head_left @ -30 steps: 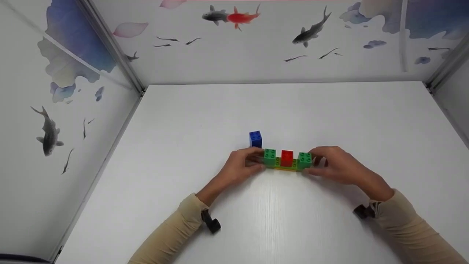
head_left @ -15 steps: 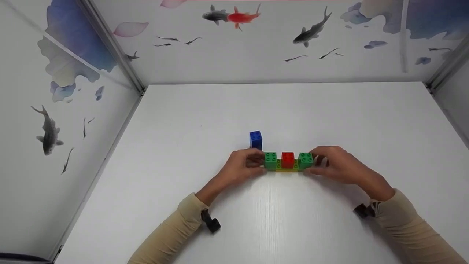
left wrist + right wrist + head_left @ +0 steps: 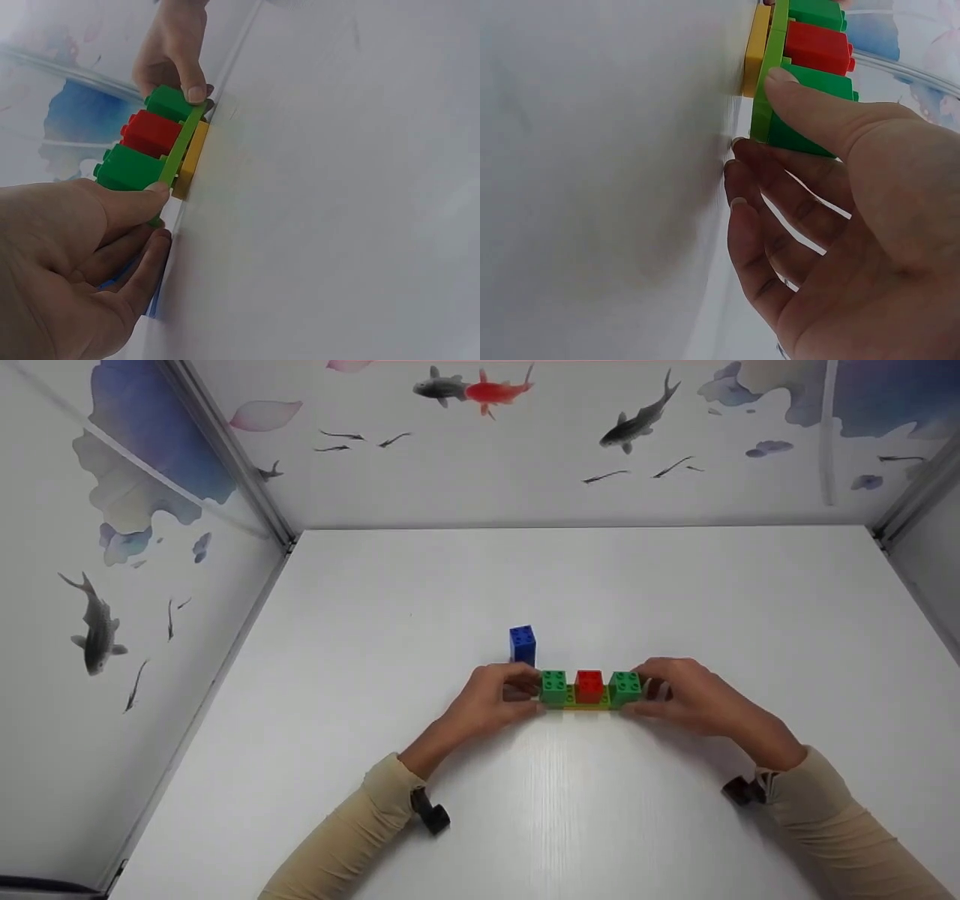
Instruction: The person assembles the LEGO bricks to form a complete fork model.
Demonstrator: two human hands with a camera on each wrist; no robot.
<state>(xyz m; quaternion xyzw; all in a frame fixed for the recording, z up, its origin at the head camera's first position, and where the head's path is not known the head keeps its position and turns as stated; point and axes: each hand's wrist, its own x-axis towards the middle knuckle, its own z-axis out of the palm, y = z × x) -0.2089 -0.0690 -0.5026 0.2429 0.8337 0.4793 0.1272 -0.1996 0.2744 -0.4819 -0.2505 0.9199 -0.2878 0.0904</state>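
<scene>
A light-green building-block plate [image 3: 180,142] carries a green brick [image 3: 553,688] at its left end, a red brick [image 3: 589,687] in the middle and another green brick [image 3: 625,688] at its right end. Under its middle sits a yellow brick [image 3: 192,160], close to the table. My left hand [image 3: 487,703] pinches the plate's left end, thumb in front on the near edge. At the other end my right hand [image 3: 690,697] pinches it, its thumb on the plate's near edge. The right hand's lower fingers curl below the end in the right wrist view.
A blue brick stack [image 3: 523,645] stands upright just behind my left hand's fingers. The white table [image 3: 585,592] meets fish-painted panels [image 3: 540,487] at the back and left side. Dark wrist cameras [image 3: 435,817] hang at both sleeves.
The block assembly has come slightly toward me and sits more level, with both hands still on its ends. Over the last half second almost nothing moves. The blue stack stays put.
</scene>
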